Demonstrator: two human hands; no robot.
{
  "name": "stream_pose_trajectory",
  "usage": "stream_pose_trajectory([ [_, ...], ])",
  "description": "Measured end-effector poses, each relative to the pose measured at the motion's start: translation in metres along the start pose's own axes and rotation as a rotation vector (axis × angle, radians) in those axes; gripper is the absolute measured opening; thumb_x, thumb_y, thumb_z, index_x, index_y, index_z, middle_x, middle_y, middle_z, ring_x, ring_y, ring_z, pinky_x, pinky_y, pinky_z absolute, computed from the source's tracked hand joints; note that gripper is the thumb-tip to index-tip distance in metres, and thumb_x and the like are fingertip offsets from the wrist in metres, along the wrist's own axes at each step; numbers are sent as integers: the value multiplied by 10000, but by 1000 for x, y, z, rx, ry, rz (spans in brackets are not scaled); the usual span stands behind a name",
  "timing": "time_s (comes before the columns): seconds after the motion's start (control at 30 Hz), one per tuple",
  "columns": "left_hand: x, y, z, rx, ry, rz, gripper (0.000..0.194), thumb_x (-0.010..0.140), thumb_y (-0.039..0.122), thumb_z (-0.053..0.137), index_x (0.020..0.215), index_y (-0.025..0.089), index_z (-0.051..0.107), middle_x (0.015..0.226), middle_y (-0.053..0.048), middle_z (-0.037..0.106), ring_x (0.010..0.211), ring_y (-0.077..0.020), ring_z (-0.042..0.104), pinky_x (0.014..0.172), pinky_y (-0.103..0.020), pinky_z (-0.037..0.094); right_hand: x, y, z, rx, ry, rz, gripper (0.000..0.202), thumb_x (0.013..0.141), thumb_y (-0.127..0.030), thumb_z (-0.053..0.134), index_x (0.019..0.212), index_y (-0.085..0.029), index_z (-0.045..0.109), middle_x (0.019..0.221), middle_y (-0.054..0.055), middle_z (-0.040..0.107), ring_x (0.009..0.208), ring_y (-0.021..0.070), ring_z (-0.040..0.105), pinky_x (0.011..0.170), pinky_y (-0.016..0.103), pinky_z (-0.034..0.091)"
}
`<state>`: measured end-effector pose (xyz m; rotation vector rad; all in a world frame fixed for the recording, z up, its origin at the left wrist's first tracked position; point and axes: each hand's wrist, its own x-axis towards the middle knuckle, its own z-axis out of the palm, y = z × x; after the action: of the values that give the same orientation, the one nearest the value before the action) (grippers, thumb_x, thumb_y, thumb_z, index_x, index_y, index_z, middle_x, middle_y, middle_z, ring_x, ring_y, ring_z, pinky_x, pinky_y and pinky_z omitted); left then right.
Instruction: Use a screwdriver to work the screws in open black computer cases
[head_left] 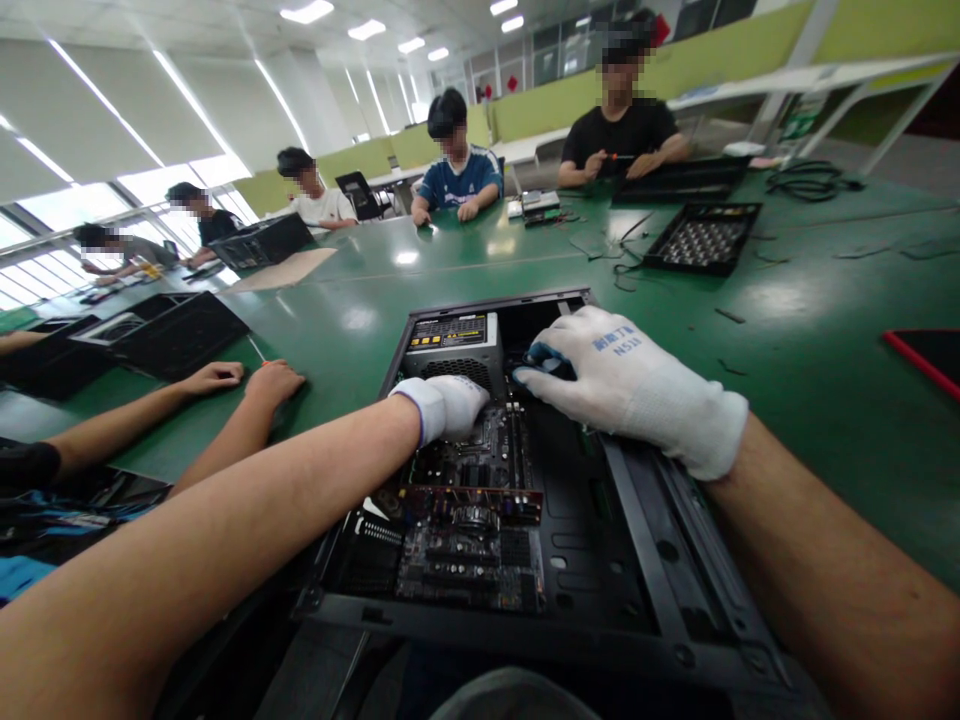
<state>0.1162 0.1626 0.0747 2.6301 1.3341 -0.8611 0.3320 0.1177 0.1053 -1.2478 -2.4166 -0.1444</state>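
An opened black computer case [637,500] lies on its side before me, partly over the table's near edge. Inside it are a motherboard [480,450], an upright expansion card [472,503] and a boxy power supply [457,340] at the far left corner. My left hand [454,405], in a white glove, reaches in just below the power supply; its fingers curl down over the board's top edge and their tips are hidden. Right of the power supply, my gloved right hand [622,370] closes its thumb and fingers round black cables [519,365].
The green table [352,330] carries a black tray of small parts [701,240], a coil of black cable [814,180] and scattered wire bits. At my left, another person's hands [274,385] hold a screwdriver near a black case [165,340]. Several people sit across the table.
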Motion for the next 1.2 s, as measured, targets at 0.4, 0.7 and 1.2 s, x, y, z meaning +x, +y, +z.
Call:
stream_pose_trajectory([
  [0.4,8,9,7,8,-41,22,457,786,256,799,1211,106,725,1256,-186,742,1172,-320,705,1046,-371,541,1,-2,-2,4,-14,9,487,996,-565,523,1095,-143,746,1047,159,733,1026,319,631,918,420,473],
  [0.7,3,14,1,39,-74,15,435,810,260,780,1217,114,729,1250,-180,749,1153,-313,717,1012,-355,558,1,-1,-2,1,-22,11,485,999,-562,521,1124,-149,742,1047,149,726,1020,305,622,919,411,463],
  [1.2,3,10,3,0,-59,8,602,700,416,828,1232,161,707,1261,-147,743,1146,-330,707,1017,-364,555,0,-2,-2,10,-9,6,485,1002,-542,529,1132,-123,736,1050,157,724,1027,310,620,932,414,456],
])
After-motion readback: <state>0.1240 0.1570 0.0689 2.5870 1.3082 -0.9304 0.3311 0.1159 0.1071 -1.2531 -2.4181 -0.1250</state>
